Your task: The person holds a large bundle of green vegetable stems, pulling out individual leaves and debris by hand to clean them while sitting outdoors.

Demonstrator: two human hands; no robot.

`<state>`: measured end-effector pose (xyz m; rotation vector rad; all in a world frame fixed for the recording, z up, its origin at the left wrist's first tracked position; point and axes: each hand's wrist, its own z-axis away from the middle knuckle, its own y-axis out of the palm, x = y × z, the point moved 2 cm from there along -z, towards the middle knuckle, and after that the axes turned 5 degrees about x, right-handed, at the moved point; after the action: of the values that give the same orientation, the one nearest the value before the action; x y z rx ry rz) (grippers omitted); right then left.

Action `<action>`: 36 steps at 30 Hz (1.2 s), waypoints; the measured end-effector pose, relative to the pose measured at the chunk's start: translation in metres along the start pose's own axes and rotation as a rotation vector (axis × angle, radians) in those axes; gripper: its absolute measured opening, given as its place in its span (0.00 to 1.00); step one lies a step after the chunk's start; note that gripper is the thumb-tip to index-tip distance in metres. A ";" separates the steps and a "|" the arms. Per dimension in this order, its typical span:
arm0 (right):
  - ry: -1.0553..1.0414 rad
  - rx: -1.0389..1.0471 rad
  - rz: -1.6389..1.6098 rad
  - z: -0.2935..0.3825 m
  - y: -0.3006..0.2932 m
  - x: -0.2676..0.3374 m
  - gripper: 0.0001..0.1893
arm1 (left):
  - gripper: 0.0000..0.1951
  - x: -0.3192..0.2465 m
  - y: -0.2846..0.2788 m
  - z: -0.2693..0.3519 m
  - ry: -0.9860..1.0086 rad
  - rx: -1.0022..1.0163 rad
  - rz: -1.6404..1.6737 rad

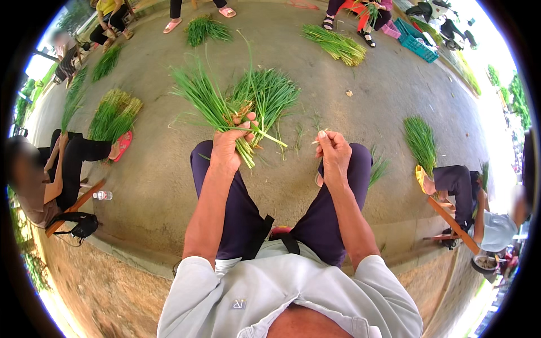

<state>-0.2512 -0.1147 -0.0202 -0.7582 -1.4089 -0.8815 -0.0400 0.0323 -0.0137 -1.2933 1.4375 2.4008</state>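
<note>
My left hand (pixel 228 148) grips a bunch of long green scallions or chives (pixel 200 93). Their leaves fan away from me, and the pale stalk ends point down past the fingers. One stalk (pixel 272 138) lies crosswise over the bunch and sticks out to the right. Behind the fist, a loose heap of the same greens (pixel 274 91) rests on the concrete, with brownish roots or dry leaves at its near end. To the right, above my knee, my right hand (pixel 336 152) pinches a thin pale scrap of stalk (pixel 315 142) between thumb and fingers.
Several seated people surround the concrete floor (pixel 380 88). More greens lie at left (pixel 114 114), right (pixel 420 141) and far right (pixel 334 44). A teal crate (pixel 416 42) stands beyond. Left are a plastic bottle (pixel 102 195) and black bag (pixel 84 224). Loose leaves (pixel 379 167) lie beside my right knee.
</note>
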 end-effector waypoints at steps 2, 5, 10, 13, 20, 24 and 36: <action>-0.005 0.001 0.223 -0.002 -0.004 0.002 0.09 | 0.11 -0.002 -0.003 0.000 0.010 -0.004 -0.009; -0.013 0.119 0.573 -0.003 -0.004 0.002 0.11 | 0.11 -0.003 -0.005 0.001 0.010 -0.008 -0.038; -0.062 0.107 0.813 -0.016 -0.006 -0.002 0.12 | 0.12 0.001 0.003 0.004 -0.004 -0.022 -0.108; -0.298 0.024 1.027 -0.030 -0.009 -0.007 0.12 | 0.11 0.004 0.005 0.002 -0.005 -0.026 -0.127; 0.049 0.367 0.304 -0.018 0.017 -0.003 0.16 | 0.11 0.011 0.012 0.003 0.035 -0.079 -0.239; 0.259 0.530 0.187 0.005 0.041 0.000 0.17 | 0.12 0.019 0.017 0.003 0.048 -0.075 -0.320; 0.392 0.530 -0.059 0.010 0.038 -0.013 0.13 | 0.10 0.033 0.022 -0.004 0.057 -0.094 -0.303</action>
<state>-0.2226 -0.0868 -0.0306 -0.1313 -1.2336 -0.6152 -0.0685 0.0053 -0.0216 -1.4888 1.0595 2.2690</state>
